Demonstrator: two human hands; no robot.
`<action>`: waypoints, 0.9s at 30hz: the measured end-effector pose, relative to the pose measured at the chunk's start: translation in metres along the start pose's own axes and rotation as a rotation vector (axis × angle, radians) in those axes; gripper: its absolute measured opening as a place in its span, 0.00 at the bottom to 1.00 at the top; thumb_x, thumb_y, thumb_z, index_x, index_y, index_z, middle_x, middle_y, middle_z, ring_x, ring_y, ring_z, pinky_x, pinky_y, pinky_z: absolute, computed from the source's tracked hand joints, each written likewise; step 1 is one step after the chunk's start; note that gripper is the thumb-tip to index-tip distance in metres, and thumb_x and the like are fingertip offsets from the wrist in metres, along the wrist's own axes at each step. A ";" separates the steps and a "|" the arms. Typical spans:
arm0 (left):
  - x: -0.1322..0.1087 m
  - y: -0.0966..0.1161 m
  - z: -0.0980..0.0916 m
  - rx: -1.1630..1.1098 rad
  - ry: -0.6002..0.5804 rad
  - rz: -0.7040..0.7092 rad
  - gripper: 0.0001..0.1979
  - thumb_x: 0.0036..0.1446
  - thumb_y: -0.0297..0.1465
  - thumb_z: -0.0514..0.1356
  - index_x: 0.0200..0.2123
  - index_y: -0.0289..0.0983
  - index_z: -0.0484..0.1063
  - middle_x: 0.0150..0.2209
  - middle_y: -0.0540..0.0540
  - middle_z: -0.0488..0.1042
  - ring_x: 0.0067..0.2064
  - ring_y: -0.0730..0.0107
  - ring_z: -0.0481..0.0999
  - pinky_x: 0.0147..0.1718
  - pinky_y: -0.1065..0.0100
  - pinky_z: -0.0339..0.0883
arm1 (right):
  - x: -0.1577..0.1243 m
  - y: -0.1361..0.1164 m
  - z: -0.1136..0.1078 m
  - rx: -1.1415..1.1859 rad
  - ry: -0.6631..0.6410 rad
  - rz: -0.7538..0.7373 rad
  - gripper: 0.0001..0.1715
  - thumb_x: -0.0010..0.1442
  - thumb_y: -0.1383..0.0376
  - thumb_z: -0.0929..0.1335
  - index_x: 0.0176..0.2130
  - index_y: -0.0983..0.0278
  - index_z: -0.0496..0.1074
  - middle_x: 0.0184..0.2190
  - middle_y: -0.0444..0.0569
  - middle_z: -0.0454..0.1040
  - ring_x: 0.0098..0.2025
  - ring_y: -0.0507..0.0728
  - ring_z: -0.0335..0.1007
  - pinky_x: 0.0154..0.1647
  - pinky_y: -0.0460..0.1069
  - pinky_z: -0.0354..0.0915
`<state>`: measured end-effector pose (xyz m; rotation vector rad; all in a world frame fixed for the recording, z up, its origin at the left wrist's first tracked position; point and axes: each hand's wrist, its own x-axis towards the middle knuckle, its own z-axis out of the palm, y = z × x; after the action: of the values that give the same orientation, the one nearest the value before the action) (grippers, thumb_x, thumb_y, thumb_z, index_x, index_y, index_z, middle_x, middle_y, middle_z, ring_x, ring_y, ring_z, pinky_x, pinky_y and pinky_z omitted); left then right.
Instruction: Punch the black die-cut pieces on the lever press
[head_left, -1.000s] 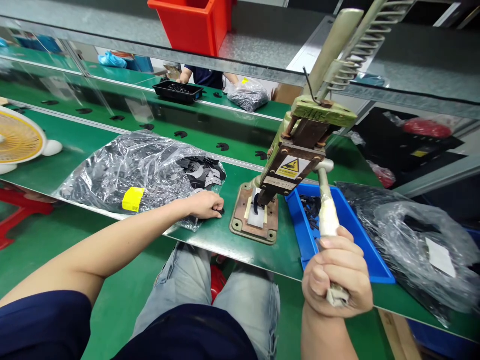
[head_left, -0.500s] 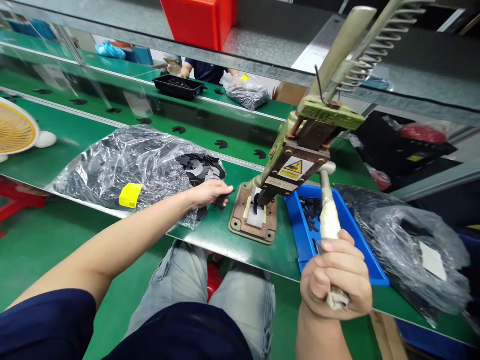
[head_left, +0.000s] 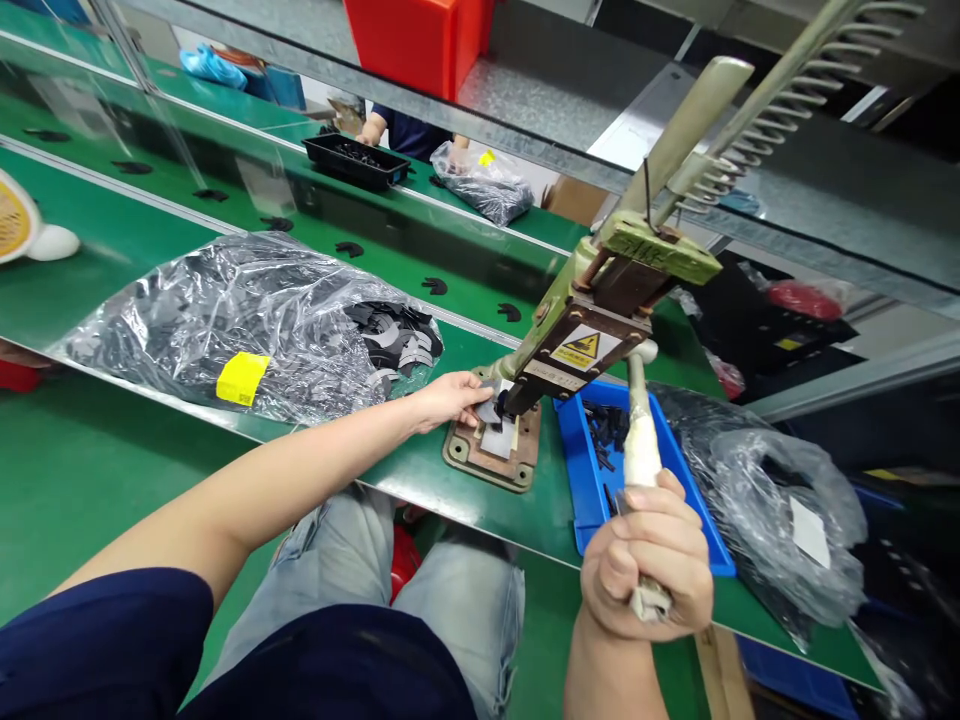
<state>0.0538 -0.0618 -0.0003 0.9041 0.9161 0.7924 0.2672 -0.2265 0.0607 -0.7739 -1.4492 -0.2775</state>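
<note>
My left hand [head_left: 448,399] reaches to the base of a green hand press [head_left: 592,300] and pinches a small dark flat piece [head_left: 491,408] at the press plate [head_left: 466,452]. My right hand [head_left: 646,562] is closed in a fist round the taped end of the press lever [head_left: 637,440], low and near my body. A clear plastic bag [head_left: 225,330] full of dark curved pieces lies left of the press, its open mouth [head_left: 397,335] spilling pieces toward my left hand.
A blue tray [head_left: 577,470] with dark pieces sits right of the press, a crumpled plastic bag [head_left: 787,500] beyond it. Dark pieces lie spaced along the belt [head_left: 352,249]. Across it, another person [head_left: 405,130] stands by a black tray [head_left: 352,160]. A red bin [head_left: 420,40] is overhead.
My left hand has left the bag's mouth and moved right to the press plate with a dark piece. My right hand has stayed on the lever. The view has shifted slightly.
</note>
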 end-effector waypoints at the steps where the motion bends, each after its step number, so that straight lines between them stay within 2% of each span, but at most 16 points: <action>1: 0.000 0.001 -0.008 0.017 0.005 0.000 0.17 0.62 0.36 0.72 0.33 0.35 0.67 0.26 0.47 0.80 0.22 0.75 0.78 0.20 0.77 0.70 | 0.000 0.000 0.001 0.001 0.001 0.004 0.17 0.64 0.59 0.71 0.26 0.60 0.64 0.26 0.41 0.71 0.37 0.56 0.75 0.56 0.71 0.73; 3: 0.000 0.000 -0.020 0.050 0.020 0.002 0.18 0.63 0.38 0.71 0.34 0.35 0.66 0.28 0.45 0.81 0.21 0.75 0.78 0.17 0.79 0.67 | 0.000 0.001 0.003 0.009 0.024 -0.001 0.18 0.64 0.60 0.71 0.26 0.60 0.64 0.26 0.41 0.70 0.37 0.56 0.75 0.56 0.71 0.72; 5: 0.000 -0.002 -0.022 0.063 0.008 0.002 0.18 0.62 0.38 0.71 0.34 0.35 0.66 0.30 0.43 0.83 0.22 0.75 0.78 0.18 0.79 0.68 | 0.000 0.001 0.005 0.011 0.062 -0.016 0.19 0.63 0.59 0.71 0.26 0.60 0.63 0.25 0.41 0.69 0.35 0.56 0.74 0.55 0.71 0.72; 8: -0.001 -0.008 -0.010 0.043 -0.078 0.007 0.18 0.61 0.37 0.72 0.37 0.35 0.66 0.34 0.42 0.84 0.23 0.74 0.80 0.19 0.77 0.71 | 0.001 0.001 0.008 -0.012 0.079 -0.023 0.19 0.63 0.58 0.71 0.26 0.60 0.63 0.24 0.41 0.68 0.33 0.56 0.73 0.53 0.71 0.73; 11: -0.001 -0.011 0.001 0.026 -0.122 0.026 0.18 0.60 0.37 0.73 0.39 0.34 0.68 0.38 0.42 0.85 0.21 0.78 0.77 0.19 0.76 0.71 | 0.003 -0.001 0.006 -0.021 0.039 -0.010 0.19 0.63 0.58 0.71 0.26 0.60 0.63 0.25 0.41 0.69 0.34 0.56 0.73 0.53 0.70 0.73; 13: 0.000 -0.010 -0.001 0.035 -0.083 0.037 0.17 0.59 0.37 0.73 0.38 0.33 0.71 0.35 0.44 0.84 0.20 0.80 0.75 0.20 0.76 0.71 | 0.003 -0.002 0.004 -0.010 0.014 -0.008 0.19 0.63 0.59 0.71 0.26 0.61 0.64 0.25 0.41 0.70 0.35 0.56 0.74 0.54 0.69 0.72; 16: 0.003 -0.006 -0.016 0.066 -0.004 0.028 0.17 0.56 0.38 0.75 0.35 0.33 0.73 0.29 0.48 0.80 0.21 0.80 0.75 0.23 0.76 0.73 | 0.004 -0.001 0.004 0.000 0.015 -0.010 0.18 0.63 0.60 0.72 0.25 0.61 0.64 0.25 0.40 0.71 0.35 0.56 0.74 0.54 0.69 0.72; 20: 0.009 -0.004 -0.032 0.143 -0.074 0.003 0.17 0.52 0.36 0.77 0.34 0.32 0.76 0.28 0.48 0.80 0.25 0.76 0.79 0.28 0.74 0.75 | 0.004 0.000 0.009 -0.001 0.086 -0.034 0.20 0.63 0.59 0.72 0.25 0.61 0.63 0.24 0.40 0.69 0.33 0.55 0.73 0.52 0.68 0.72; 23: 0.016 -0.005 -0.031 0.238 -0.111 0.040 0.14 0.52 0.34 0.77 0.35 0.32 0.77 0.29 0.47 0.80 0.28 0.74 0.80 0.30 0.73 0.75 | 0.004 0.000 0.010 -0.003 0.084 -0.037 0.20 0.63 0.59 0.72 0.25 0.61 0.63 0.23 0.40 0.68 0.33 0.55 0.73 0.52 0.68 0.73; 27: 0.027 -0.009 -0.025 0.377 -0.101 0.106 0.12 0.54 0.33 0.74 0.35 0.33 0.78 0.28 0.50 0.79 0.26 0.76 0.76 0.27 0.75 0.71 | 0.004 0.000 0.008 -0.014 0.047 -0.031 0.19 0.63 0.59 0.71 0.25 0.61 0.63 0.24 0.40 0.69 0.34 0.55 0.73 0.53 0.67 0.73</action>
<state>0.0437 -0.0343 -0.0245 1.3200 0.9505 0.6666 0.2617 -0.2206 0.0641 -0.7523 -1.4168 -0.3276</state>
